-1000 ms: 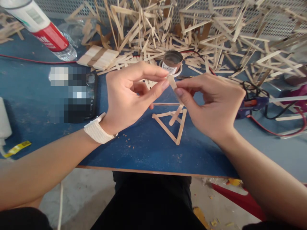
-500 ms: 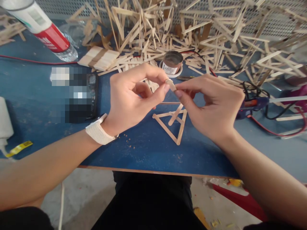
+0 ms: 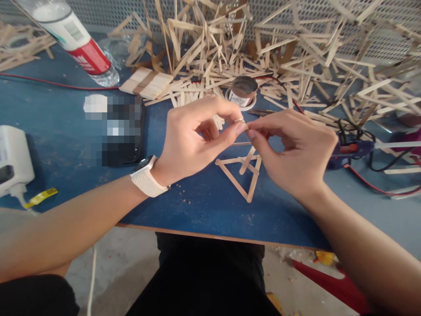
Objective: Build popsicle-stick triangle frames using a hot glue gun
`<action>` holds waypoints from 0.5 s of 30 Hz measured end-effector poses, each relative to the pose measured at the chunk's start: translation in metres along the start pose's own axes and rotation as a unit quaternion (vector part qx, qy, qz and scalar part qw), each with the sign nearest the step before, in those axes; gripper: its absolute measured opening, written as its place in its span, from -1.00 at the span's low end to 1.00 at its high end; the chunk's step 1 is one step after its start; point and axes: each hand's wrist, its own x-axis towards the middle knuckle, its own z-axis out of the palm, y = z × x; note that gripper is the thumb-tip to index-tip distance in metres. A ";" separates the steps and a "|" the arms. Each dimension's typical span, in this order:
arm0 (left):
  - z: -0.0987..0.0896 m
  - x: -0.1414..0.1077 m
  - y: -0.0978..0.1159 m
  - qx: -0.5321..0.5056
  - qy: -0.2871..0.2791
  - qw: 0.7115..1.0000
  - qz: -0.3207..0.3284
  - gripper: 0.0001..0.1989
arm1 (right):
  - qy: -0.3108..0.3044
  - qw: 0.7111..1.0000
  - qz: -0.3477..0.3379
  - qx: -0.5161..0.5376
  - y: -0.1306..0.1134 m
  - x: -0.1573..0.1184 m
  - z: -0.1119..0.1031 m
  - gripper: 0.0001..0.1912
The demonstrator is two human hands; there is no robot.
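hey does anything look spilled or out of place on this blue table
Yes, some tan crumbs lie loose on the blue tabletop, left of the stick triangle; they look like stray debris, though I can't tell what they are.

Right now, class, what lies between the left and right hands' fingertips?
The head view shows a wooden craft stick, mostly hidden, pinched between the left hand and the right hand.

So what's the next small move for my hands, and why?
I'd probably ease the left hand off the wooden piece, letting the right hand hold it alone: both hands pinch it and only a bit of it shows between them, so its shape is hard to check.
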 end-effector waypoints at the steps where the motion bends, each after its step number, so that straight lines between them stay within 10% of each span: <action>1: 0.000 0.000 0.000 -0.006 -0.001 1.000 0.002 -0.82 | -0.001 1.000 0.001 0.001 0.000 0.000 0.000 -0.85; 15: -0.003 0.003 -0.004 0.025 0.007 0.997 0.076 -0.96 | 0.014 1.000 -0.005 0.024 0.005 0.002 0.003 -0.86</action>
